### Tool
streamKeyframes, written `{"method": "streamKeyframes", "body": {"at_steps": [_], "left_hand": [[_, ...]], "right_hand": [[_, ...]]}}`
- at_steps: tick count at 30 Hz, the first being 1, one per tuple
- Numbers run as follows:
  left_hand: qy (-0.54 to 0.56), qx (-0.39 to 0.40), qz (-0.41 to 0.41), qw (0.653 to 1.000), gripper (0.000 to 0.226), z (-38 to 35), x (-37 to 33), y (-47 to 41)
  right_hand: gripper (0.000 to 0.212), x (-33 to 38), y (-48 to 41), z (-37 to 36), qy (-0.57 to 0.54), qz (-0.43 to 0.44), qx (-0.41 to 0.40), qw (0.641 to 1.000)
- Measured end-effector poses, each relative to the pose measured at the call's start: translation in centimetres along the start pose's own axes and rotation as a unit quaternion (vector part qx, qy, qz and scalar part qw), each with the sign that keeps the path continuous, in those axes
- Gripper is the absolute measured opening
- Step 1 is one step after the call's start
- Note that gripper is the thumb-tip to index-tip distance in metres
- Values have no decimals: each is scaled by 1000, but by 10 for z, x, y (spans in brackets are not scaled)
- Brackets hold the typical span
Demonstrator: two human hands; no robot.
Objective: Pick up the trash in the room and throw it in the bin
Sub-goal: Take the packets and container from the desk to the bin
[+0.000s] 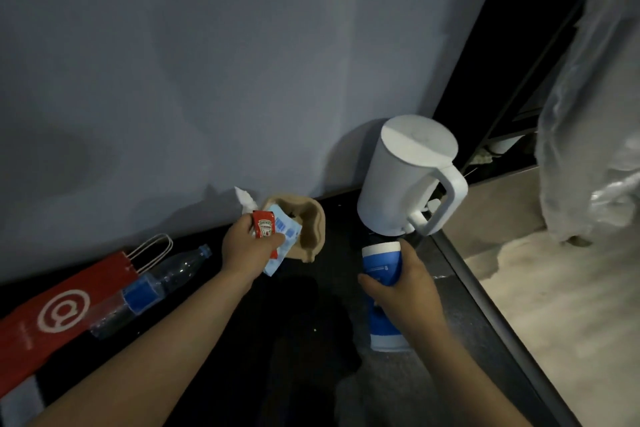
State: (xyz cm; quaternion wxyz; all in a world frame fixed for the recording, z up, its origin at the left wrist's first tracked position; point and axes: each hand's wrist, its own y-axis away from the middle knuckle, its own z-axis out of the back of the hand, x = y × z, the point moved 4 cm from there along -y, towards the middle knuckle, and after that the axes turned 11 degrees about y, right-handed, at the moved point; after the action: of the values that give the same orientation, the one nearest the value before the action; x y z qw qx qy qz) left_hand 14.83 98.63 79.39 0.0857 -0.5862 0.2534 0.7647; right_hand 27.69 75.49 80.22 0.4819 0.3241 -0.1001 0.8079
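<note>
Dark matte countertop (294, 340) set against a pale grey-blue wall (207, 62), seen from above; a beige floor (554, 305) lies beyond the counter's right edge, with a translucent plastic bag (588, 114) hanging at upper right.

Left hand (246, 250): fingers and thumb curled, pinching a small red ketchup sachet (264, 224) together with pale blue paper sachets (285, 229). The bundle is held above the counter, just in front of a beige moulded-pulp cup carrier (311, 225) that rests near the wall. A crumpled white paper scrap (244, 199) shows just behind the fingers; whether the hand holds it cannot be told.

Right hand (408, 284): wrapped round a blue-and-white cylindrical container (381, 262), thumb on its near side. The container extends below the hand toward the camera; whether it is one piece or two stacked cannot be told. Its top lies just below a white lidded electric kettle (405, 180) standing at the counter's right end, handle turned right.

Far left: a flat red paper bag (62, 315) with a white circular logo and pale cord handles lies on the counter. A clear plastic bottle (162, 277) with a blue label and blue cap lies on its side across the bag's edge.
</note>
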Motion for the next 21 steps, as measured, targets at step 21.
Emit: {"method": "streamKeyframes", "body": {"at_steps": [21], "left_hand": [[111, 298, -362, 876, 33, -102, -303, 261]], "right_hand": [[53, 78, 204, 374, -45, 150, -419, 894]]}}
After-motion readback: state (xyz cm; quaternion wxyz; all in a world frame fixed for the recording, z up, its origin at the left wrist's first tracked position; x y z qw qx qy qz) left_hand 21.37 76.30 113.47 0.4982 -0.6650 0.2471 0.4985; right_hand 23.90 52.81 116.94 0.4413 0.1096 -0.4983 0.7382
